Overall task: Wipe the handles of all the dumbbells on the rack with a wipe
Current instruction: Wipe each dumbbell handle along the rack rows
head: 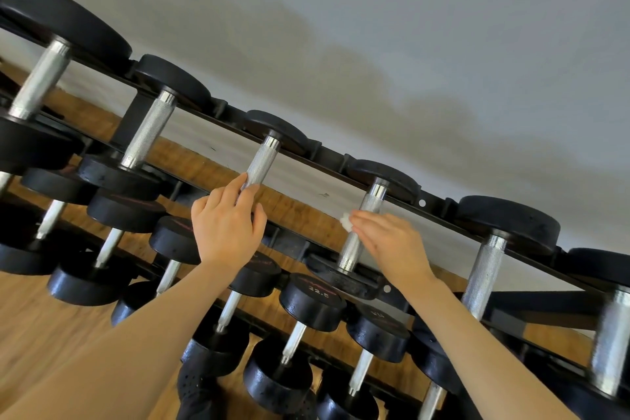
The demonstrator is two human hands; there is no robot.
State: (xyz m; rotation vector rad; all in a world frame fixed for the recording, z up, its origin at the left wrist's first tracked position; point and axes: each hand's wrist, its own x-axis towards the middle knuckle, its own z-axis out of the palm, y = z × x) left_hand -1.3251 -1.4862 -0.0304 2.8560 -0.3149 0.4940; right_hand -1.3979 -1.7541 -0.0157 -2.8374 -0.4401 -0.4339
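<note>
We see a dark rack [327, 150] with rows of black dumbbells, tilted hard in the head view. The top row holds the ones with bright knurled handles.

Our left hand [226, 227] grips the near end of the third handle [260, 162] from the left on the top row; fingers are curled round it, thumb lying along the bar.

Our right hand [392, 244] sits at the next handle [358, 232] to the right, about halfway down it. The fingers are held together and fairly straight, laid across the bar. A small white wipe [345, 222] pokes out at the fingertips, on the left side of that handle, touching it. We cannot tell how the thumb holds the wipe; it is hidden under the hand and the hand is a bit blurred.

More top-row handles lie left and right of both hands. Below, lower rows of smaller dumbbells; one end plate [312, 297] reads 22.5. Wooden floor [44, 327] underneath, grey wall [409, 27] behind. A dark shoe [196, 389] shows at the bottom.
</note>
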